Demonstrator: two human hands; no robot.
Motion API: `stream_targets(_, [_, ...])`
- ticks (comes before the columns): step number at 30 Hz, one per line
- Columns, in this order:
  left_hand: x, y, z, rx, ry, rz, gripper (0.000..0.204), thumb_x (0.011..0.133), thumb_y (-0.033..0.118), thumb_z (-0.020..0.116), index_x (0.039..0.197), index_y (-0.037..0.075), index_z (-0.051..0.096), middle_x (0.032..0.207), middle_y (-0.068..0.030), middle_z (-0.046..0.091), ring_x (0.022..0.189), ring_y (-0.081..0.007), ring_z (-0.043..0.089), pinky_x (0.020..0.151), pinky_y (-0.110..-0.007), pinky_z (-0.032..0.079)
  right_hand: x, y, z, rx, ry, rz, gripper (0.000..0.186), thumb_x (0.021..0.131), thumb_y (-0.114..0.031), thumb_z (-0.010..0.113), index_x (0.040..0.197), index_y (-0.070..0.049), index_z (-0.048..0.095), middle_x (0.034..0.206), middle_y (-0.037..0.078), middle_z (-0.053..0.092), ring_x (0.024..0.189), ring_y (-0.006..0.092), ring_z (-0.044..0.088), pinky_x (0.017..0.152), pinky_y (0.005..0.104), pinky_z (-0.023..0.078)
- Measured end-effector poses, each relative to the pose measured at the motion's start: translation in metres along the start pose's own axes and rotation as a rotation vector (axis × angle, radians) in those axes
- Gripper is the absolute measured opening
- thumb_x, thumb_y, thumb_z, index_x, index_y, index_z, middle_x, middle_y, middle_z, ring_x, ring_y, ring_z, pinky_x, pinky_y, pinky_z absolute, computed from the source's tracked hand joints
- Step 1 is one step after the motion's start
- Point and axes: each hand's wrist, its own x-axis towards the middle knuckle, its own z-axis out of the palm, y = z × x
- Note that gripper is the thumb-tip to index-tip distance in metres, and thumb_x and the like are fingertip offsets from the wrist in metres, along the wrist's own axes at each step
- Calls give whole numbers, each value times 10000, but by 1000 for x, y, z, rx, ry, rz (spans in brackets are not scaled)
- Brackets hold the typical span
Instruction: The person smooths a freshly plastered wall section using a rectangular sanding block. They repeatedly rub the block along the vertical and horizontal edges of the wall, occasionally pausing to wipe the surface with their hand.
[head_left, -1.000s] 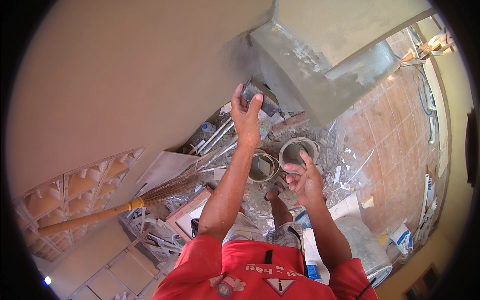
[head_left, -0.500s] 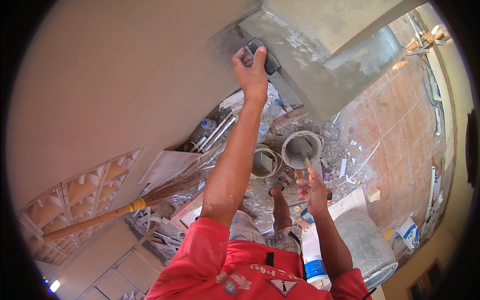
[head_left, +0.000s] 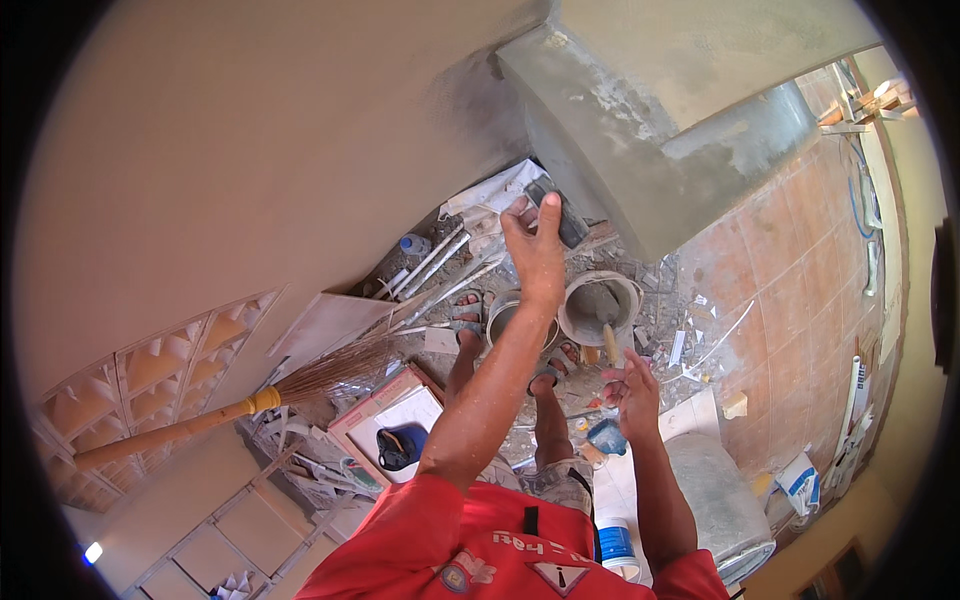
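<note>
My left hand point(head_left: 535, 238) grips a dark, rectangular sponge-like block point(head_left: 563, 214), held in the air beside the lower side of a grey, freshly plastered ledge point(head_left: 600, 130). Whether it is a sponge or a rubbing float, I cannot make out. My right hand point(head_left: 632, 392) is empty, its fingers loosely bent and apart. Just beyond it, a trowel with a wooden handle point(head_left: 611, 345) leans in a bucket point(head_left: 632, 290) holding grey mortar. A second bucket point(head_left: 497, 325) stands to the left, partly hidden by my left forearm.
A beige wall point(head_left: 250, 150) rises on the left, with a straw broom point(head_left: 320, 385) near it. Rubble and pipes point(head_left: 435, 262) litter the floor around my feet. A big grey container point(head_left: 715, 500) stands at my right. Reddish tiles point(head_left: 790, 270) extend on the right.
My left hand has come down and away from the corner of wall and ledge, still holding the dark block. My right hand has shifted slightly downward, and the view has moved a little.
</note>
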Motion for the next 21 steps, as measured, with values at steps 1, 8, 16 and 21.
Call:
stream_targets(1, [16,8,-2,11,-21,22,736,884,482,706,1302,-49,414,1104,-131,503,975,-181,503,832,-323,453,0,-2,-1,-9,5,-19,454,1017,-277,524,1394,-37,448,921,124,683,615,140,616,547,252,478])
stream_targets(8, [107,65,26,-36,-33,160,749,888,522,680,1264,-69,415,1096,-148,503,982,-185,500,844,-319,451,5,0,-1,-49,55,27,436,1016,-264,515,1395,-56,454,930,112,687,619,133,615,551,255,483])
stream_targets(16, [118,69,51,-7,1,236,685,904,538,647,1171,-69,476,1124,-167,545,1035,-219,514,912,-369,438,4,10,-1,-164,-1,29,392,1029,-235,460,1388,-84,490,932,91,684,645,113,603,577,249,476])
stream_targets(21, [59,29,38,122,-23,95,659,904,536,649,1179,-34,465,1047,-123,514,974,-186,495,885,-317,426,3,8,-2,-168,12,51,395,1028,-238,453,1381,-65,487,924,83,682,651,107,601,583,251,475])
